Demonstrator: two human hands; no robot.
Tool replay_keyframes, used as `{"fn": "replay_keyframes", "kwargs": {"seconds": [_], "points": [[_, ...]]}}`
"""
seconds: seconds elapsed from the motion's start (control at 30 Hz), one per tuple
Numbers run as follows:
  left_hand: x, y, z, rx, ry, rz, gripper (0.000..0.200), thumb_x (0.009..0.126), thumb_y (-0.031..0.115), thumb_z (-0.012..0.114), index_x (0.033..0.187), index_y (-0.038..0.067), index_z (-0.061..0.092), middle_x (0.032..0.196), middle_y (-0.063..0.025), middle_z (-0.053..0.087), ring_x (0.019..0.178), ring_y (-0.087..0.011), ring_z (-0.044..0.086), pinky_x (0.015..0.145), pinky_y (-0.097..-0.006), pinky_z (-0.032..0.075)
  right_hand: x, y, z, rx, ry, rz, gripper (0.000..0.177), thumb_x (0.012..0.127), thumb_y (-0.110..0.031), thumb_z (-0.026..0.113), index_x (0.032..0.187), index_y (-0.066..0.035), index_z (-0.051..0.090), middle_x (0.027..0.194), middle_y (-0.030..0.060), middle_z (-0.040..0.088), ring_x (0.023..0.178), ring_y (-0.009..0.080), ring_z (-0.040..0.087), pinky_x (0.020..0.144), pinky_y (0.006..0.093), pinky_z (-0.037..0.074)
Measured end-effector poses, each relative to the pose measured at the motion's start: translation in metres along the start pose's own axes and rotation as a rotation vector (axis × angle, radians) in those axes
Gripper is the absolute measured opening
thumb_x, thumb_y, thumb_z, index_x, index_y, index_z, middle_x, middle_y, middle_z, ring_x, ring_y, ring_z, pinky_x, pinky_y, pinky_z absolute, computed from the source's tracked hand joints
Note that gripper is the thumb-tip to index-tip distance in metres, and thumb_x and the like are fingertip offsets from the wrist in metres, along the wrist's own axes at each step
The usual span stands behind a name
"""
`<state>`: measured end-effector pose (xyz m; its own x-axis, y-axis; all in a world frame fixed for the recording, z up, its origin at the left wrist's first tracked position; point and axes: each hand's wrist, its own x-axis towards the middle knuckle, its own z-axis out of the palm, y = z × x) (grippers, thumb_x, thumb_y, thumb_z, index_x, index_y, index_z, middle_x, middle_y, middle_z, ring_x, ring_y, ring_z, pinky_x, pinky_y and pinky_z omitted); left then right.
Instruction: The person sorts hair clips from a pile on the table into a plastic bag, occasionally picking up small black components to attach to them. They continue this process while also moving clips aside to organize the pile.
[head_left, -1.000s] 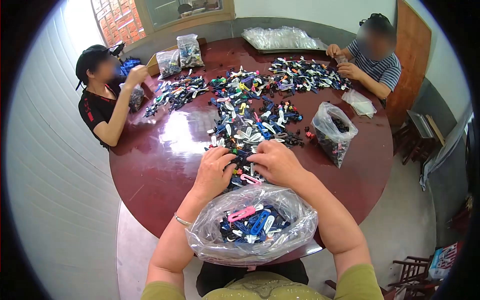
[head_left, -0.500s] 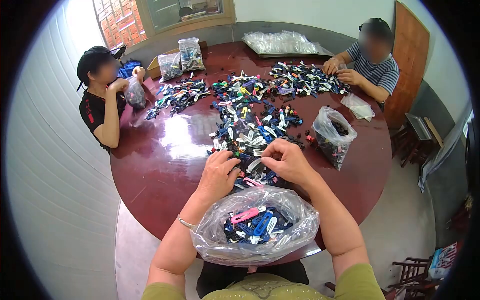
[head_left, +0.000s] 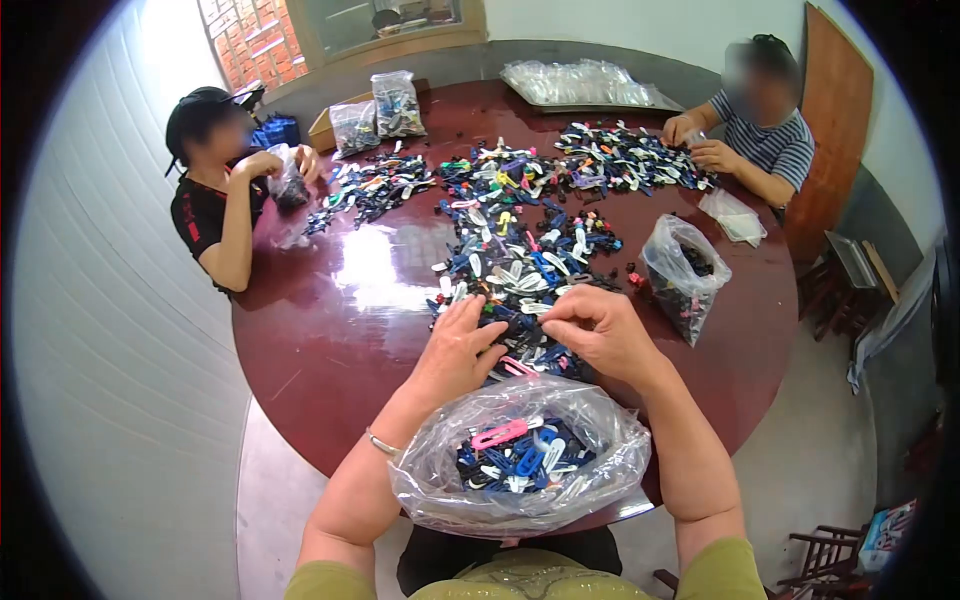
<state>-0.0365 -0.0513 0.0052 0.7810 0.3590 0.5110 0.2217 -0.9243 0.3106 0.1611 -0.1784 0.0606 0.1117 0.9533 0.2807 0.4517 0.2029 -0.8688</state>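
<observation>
My left hand [head_left: 457, 350] rests at the near left edge of a long pile of snap hair clips [head_left: 520, 270], its fingers stretched and apart. On the pile's right side, my right hand [head_left: 603, 328] has thumb and forefinger pinched together beside a white clip; what lies between the fingertips is too small to make out. The pile mixes black, navy, white and some brightly coloured clips. Below both hands, between my forearms, stands an open clear plastic bag [head_left: 425, 480] of clips, with a pink clip [head_left: 499, 433] on top.
The round dark-red table [head_left: 330, 400] holds another open bag of clips [head_left: 685, 280] at right. Filled bags [head_left: 398, 105] and a tray of clear packets [head_left: 585, 85] stand at the back. One co-worker [head_left: 215, 190] handles a bag at left; another [head_left: 765, 130] works at right.
The whole view has shifted slightly, with the table now further right. Both my hands stay over the near end of the pile. The left co-worker's bag and hands have moved a little.
</observation>
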Motion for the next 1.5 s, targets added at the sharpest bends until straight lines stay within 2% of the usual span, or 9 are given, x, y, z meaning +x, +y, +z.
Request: {"fn": "replay_keyframes", "kwargs": {"seconds": [0.13,0.27,0.4,0.7,0.83,0.93,1.07,1.23,1.5], "points": [[-0.001,-0.003,0.003,-0.013,0.004,-0.005,0.034,0.076,0.018,0.072,0.108,0.007,0.066,0.127,-0.0268,0.050,0.121,-0.0412,0.046,0.103,-0.0481,0.035,0.008,0.032,0.016,-0.619,0.011,-0.263,0.013,0.075,-0.018,0.072,0.085,-0.010,0.071,0.087,0.0082,0.060,0.082,0.0244,0.061,0.071,0.0344,0.049],[-0.002,-0.003,0.003,-0.014,0.008,-0.013,0.031,0.075,0.017,0.072,0.104,0.005,0.066,0.127,-0.0277,0.050,0.121,-0.0416,0.046,0.104,-0.0477,0.034,0.011,0.031,0.019,-0.724,0.011,-0.322,0.013,0.073,-0.019,0.072,0.081,-0.009,0.070,0.087,0.0076,0.058,0.083,0.0276,0.059,0.073,0.0390,0.048],[-0.001,0.000,0.000,-0.045,-0.014,-0.046,0.026,0.075,0.014,0.071,0.097,0.001,0.066,0.127,-0.0295,0.049,0.123,-0.0421,0.043,0.106,-0.0469,0.031,0.010,0.031,0.017,-0.590,0.002,-0.205,0.014,0.073,-0.016,0.072,0.079,-0.005,0.066,0.083,0.0090,0.058,0.081,0.0280,0.059,0.070,0.0375,0.048],[-0.002,-0.003,0.003,-0.021,-0.009,-0.053,0.028,0.078,0.018,0.070,0.100,0.001,0.065,0.127,-0.0297,0.048,0.123,-0.0414,0.044,0.107,-0.0480,0.030,0.008,0.010,0.003,0.166,0.085,0.188,0.009,0.086,-0.007,0.065,0.082,0.001,0.064,0.077,-0.0031,0.059,0.069,0.0029,0.050,0.060,0.0199,0.041],[0.002,0.003,0.002,-0.004,-0.021,-0.064,0.030,0.079,0.020,0.070,0.102,0.002,0.065,0.129,-0.0295,0.047,0.124,-0.0409,0.043,0.107,-0.0477,0.029,-0.010,-0.028,-0.011,0.413,-0.026,0.113,0.006,0.083,-0.004,0.066,0.082,0.002,0.065,0.080,-0.0014,0.062,0.070,0.0042,0.053,0.062,0.0195,0.041],[0.004,0.004,0.005,0.007,-0.001,-0.085,0.030,0.078,0.021,0.071,0.101,0.003,0.066,0.130,-0.0294,0.047,0.125,-0.0407,0.042,0.107,-0.0475,0.029,-0.016,-0.042,-0.013,0.259,-0.242,-0.097,0.003,0.079,-0.001,0.068,0.081,0.001,0.067,0.081,0.0022,0.064,0.071,0.0073,0.056,0.062,0.0210,0.043],[0.006,0.001,0.009,-0.005,0.015,-0.051,0.025,0.077,0.018,0.071,0.096,0.003,0.065,0.130,-0.0292,0.046,0.126,-0.0410,0.041,0.107,-0.0479,0.029,0.005,-0.007,0.003,-0.069,0.064,-0.045,0.010,0.078,-0.002,0.069,0.088,-0.002,0.070,0.083,0.0038,0.062,0.069,0.0105,0.057,0.062,0.0242,0.046],[0.007,0.000,0.012,-0.007,0.019,-0.004,0.018,0.076,0.013,0.069,0.091,0.003,0.065,0.129,-0.0268,0.048,0.124,-0.0404,0.044,0.107,-0.0487,0.029,0.016,0.035,0.030,-0.550,0.023,-0.310,0.015,0.076,-0.015,0.068,0.090,-0.009,0.069,0.090,0.0075,0.060,0.086,0.0261,0.059,0.072,0.0370,0.049],[0.006,0.001,0.010,-0.013,0.007,-0.031,0.015,0.078,0.013,0.068,0.089,0.004,0.066,0.129,-0.0253,0.049,0.124,-0.0395,0.044,0.107,-0.0490,0.028,0.015,0.030,0.025,-0.412,0.093,-0.240,0.007,0.080,-0.011,0.067,0.084,-0.005,0.067,0.083,0.0056,0.060,0.077,0.0196,0.060,0.066,0.0321,0.048]]}}
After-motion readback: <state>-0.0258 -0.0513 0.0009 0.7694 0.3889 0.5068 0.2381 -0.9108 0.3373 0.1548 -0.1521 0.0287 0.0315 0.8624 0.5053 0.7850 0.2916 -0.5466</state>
